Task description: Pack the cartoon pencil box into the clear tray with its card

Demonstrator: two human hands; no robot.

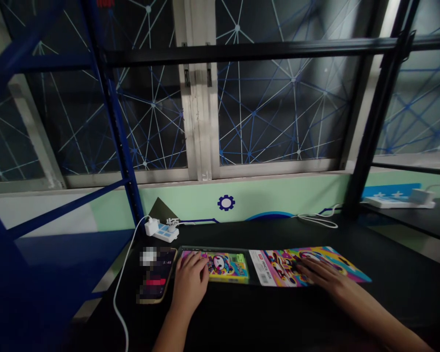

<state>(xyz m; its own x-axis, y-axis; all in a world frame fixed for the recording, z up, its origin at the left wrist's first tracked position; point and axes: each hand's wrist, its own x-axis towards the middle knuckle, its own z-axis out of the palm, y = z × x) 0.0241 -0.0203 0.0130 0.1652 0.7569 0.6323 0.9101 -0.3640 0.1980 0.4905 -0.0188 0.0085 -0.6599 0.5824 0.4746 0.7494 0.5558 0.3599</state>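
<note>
A colorful pencil box (229,266) with a cartoon face lies on the black table, in what looks like a clear plastic tray. My left hand (191,274) rests on its left end with the fingers laid flat. To the right, a bright printed card (275,269) marked "PENCIL BOX" lies flat beside the box. Across the middle of this card my right hand (328,278) is stretched out, fingers extended and pressing down on it. Neither hand is wrapped around anything.
A phone (157,278) lies left of the box, near a white cable (116,298). Behind it stands a white power strip (165,232) with a charger. Another cable (319,221) lies at the back. Blue and black metal posts (366,122) flank the table (249,318).
</note>
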